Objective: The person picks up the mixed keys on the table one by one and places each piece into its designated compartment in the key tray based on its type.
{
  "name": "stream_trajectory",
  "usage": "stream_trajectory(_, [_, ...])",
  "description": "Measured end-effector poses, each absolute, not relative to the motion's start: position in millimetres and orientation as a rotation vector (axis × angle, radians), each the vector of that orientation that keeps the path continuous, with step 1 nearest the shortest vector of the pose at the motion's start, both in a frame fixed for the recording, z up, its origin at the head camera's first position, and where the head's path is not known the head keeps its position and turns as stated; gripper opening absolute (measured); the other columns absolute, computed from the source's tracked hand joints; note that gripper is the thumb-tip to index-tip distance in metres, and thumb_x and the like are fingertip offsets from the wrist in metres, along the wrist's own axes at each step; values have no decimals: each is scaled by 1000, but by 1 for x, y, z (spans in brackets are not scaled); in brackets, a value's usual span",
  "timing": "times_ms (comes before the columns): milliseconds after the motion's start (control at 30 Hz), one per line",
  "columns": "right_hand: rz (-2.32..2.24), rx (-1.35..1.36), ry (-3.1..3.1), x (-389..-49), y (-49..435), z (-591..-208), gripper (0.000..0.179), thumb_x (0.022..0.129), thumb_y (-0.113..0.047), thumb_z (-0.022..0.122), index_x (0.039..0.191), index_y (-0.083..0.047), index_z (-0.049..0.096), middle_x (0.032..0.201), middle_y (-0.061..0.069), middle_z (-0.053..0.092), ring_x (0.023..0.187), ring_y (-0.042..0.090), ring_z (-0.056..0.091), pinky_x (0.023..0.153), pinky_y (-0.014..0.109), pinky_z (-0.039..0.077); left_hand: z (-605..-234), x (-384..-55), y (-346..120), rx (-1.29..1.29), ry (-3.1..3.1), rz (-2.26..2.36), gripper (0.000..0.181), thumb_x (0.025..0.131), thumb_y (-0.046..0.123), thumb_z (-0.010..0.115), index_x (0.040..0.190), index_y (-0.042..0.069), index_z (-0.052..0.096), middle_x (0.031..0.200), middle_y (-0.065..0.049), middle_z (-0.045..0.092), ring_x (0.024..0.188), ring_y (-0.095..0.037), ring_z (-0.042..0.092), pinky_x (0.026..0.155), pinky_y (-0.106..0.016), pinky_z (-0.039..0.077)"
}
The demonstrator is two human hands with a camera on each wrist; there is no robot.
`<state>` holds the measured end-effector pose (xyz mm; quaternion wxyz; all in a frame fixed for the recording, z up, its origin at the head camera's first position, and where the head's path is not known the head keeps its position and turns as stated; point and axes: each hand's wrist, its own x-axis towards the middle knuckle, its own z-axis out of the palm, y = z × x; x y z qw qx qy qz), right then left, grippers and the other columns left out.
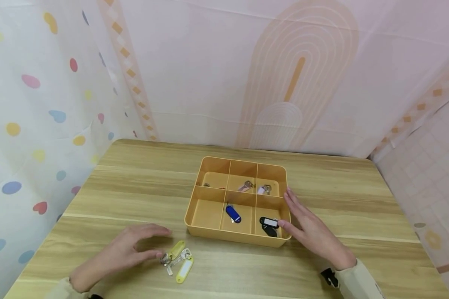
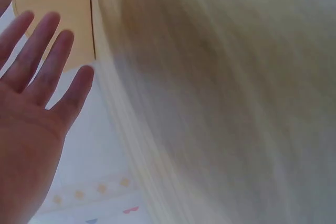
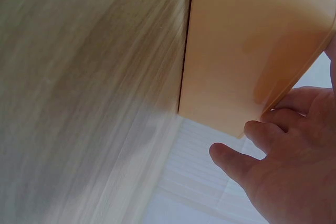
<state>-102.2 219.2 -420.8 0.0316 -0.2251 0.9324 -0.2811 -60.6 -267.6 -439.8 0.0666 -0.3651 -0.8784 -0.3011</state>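
A shallow orange divided box (image 1: 233,237) sits on the table with several compartments. At its right wall, my right hand (image 1: 314,234) rests along the rim, with the thumb reaching over the front right compartment. A black-tagged key set (image 1: 270,227) lies in that compartment beneath the thumb. The front middle compartment holds a blue key tag (image 1: 233,214). To the left in front of the box, my left hand (image 1: 125,251) hovers beside keys with yellow tags (image 1: 185,270) lying on the table. In the left wrist view, the fingers of that hand (image 2: 39,98) are spread.
Keys with a pinkish tag (image 1: 245,186) lie in the back middle compartment, and keys with a pale tag (image 1: 263,189) in the back right one. Contents of the back left compartment are mostly hidden by the divider. Patterned curtains (image 1: 194,83) border the wooden table (image 1: 134,182).
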Motion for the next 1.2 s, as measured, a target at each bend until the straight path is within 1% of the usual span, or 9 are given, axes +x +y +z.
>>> stream_trajectory(67, [-869,-694,2871,-102,219,-421,79,107,-44,56,162,1,22,173,7,2,154,38,22,120,59,25,-441,-60,-269,-1143,-2676,-910,42,85,21,86,124,19,73,121,7,72,110,-14,69,96,-24,53])
stream_trajectory(133, [-871,-694,2871,-102,219,-421,79,107,-44,56,162,1,22,173,7,3,154,38,22,120,59,25,-443,-60,-269,-1187,-2703,-928,39,88,24,84,125,21,73,122,9,71,110,-13,68,94,-28,56])
stream_trajectory(300, [-871,-694,2872,-102,220,-422,80,107,-45,56,163,-1,21,173,6,2,154,37,21,120,59,25,-448,-61,-267,-1264,-2734,-995,33,91,28,80,123,23,73,121,10,71,110,-11,67,92,-29,57])
stream_trajectory(400, [-872,-697,2872,-102,219,-422,80,107,-45,56,163,-2,20,173,6,2,154,37,21,120,59,25,-451,-63,-266,-1334,-2723,-994,29,92,26,80,120,22,74,119,9,71,108,-11,67,90,-30,57])
stream_trajectory(500, [-871,-697,2872,-102,219,-423,79,107,-45,55,164,-3,19,173,5,2,154,37,21,120,59,25,-452,-64,-265,-1386,-2718,-970,26,91,24,81,116,21,76,117,10,70,106,-11,66,88,-32,58])
stream_trajectory(867, [-881,-687,2870,-102,220,-422,80,107,-46,56,164,-4,19,173,4,2,154,36,21,120,59,25,-455,-62,-267,-1385,-2726,-912,25,87,19,84,111,23,78,118,10,65,109,-12,61,92,-32,54])
stream_trajectory(1067, [-884,-689,2868,-102,220,-422,80,106,-46,56,164,-4,19,173,4,2,154,36,21,121,59,25,-457,-64,-265,-1374,-2681,-892,23,84,13,85,103,24,78,112,11,66,103,-10,62,86,-32,56])
stream_trajectory(1200, [-880,-695,2875,-102,220,-423,80,106,-46,56,164,-4,19,173,5,3,154,37,22,120,59,25,-458,-66,-264,-1380,-2639,-920,21,84,10,85,97,25,78,107,12,67,97,-6,62,81,-26,56])
